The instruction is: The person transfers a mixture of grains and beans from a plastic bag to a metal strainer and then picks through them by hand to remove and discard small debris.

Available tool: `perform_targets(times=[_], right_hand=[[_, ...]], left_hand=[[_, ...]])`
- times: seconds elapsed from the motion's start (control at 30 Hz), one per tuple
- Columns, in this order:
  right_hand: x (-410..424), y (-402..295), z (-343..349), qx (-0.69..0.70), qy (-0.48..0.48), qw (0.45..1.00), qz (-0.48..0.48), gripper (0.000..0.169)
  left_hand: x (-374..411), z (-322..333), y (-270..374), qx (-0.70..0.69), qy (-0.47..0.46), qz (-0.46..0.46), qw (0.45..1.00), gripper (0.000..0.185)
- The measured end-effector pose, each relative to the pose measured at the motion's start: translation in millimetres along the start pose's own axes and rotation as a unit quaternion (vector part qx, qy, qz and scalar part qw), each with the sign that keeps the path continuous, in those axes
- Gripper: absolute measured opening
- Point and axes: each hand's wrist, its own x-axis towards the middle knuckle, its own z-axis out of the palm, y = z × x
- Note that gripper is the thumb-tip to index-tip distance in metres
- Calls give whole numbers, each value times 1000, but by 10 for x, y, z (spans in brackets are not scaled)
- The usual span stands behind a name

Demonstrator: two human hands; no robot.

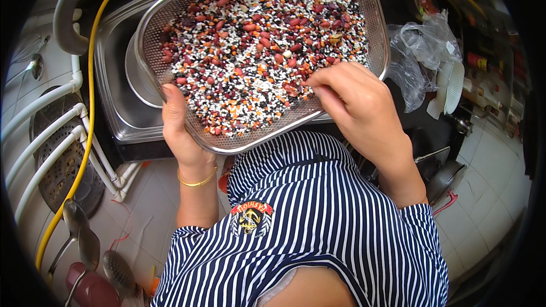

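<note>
A rectangular perforated metal basket [232,148] is tilted in front of me, above a steel sink [128,134]. In it lies a mix of white and black grains, red beans, orange bits and peanuts [250,27]. My left hand [181,130] grips the basket's near left corner, thumb over the rim; its other fingers are hidden beneath. At the near right side, my right hand [362,98] reaches over the rim, its thumb and fingertips pinched together at the surface of the mix. Whether anything is between those fingertips cannot be told. Part of a round metal bowl [138,89] shows in the sink.
The faucet [59,21] and a yellow hose [91,55] run along the left, by white pipes [40,121]. Metal ladles [88,247] hang at lower left. Clear plastic bags [431,42] lie right of the basket. A dark pan [445,181] is at lower right.
</note>
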Motion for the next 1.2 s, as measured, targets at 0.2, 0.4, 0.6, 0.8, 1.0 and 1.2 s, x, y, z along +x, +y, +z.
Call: perform_targets(times=[0.2, 0.4, 0.6, 0.8, 1.0, 1.2], right_hand=[[-374, -113, -387, 76, -61, 993, 60, 12], [-547, 448, -444, 20, 135, 959, 250, 23], [-251, 1128, 74, 316, 142, 910, 229, 54], [-392, 1338, 389, 279, 183, 913, 235, 47], [-526, 1376, 555, 272, 216, 904, 251, 44], [-602, 1273, 468, 299, 270, 890, 213, 45]], left_hand=[[58, -130, -68, 19, 6, 13, 1000, 56], [91, -65, -37, 22, 12, 13, 1000, 51], [92, -82, -133, 5, -27, -53, 998, 52], [168, -201, -491, 52, -11, -103, 993, 54], [293, -246, -632, 98, -2, -109, 989, 58], [39, 26, -402, 136, -61, -33, 988, 61]])
